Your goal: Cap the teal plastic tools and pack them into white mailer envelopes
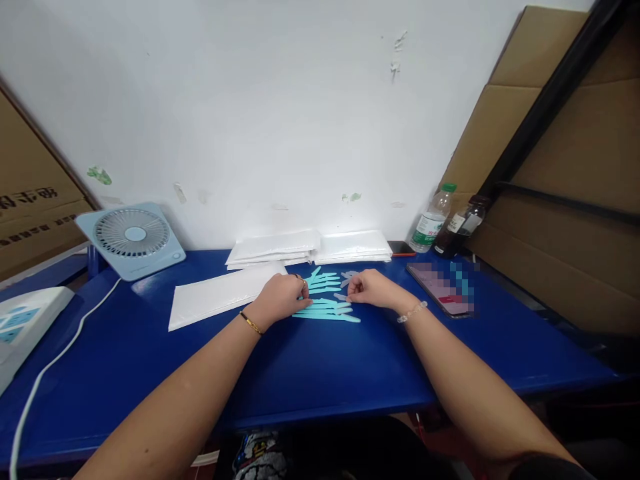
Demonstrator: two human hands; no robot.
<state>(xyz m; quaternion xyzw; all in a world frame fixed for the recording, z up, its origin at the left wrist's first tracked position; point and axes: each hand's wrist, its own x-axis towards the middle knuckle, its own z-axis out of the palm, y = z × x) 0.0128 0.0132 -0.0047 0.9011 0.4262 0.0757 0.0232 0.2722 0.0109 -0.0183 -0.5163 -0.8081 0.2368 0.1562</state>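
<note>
Several slim turquoise plastic sticks point(325, 310) lie fanned on the blue table point(310, 373), with a second small fan of them point(324, 281) just behind. My left hand point(281, 297), with a ring and gold bracelet, rests curled on the left ends of the sticks. My right hand point(371, 289), wearing a bead bracelet, is curled with fingertips pinched at a small pale piece point(342, 297) beside the sticks. What either hand grips is too small to name.
A white padded envelope point(220, 295) lies left of my hands, and stacks of them point(310, 248) sit by the wall. A small fan point(134, 239) with a white cord stands left. A phone point(443, 288), two bottles point(431, 220) and cardboard point(565, 173) are on the right.
</note>
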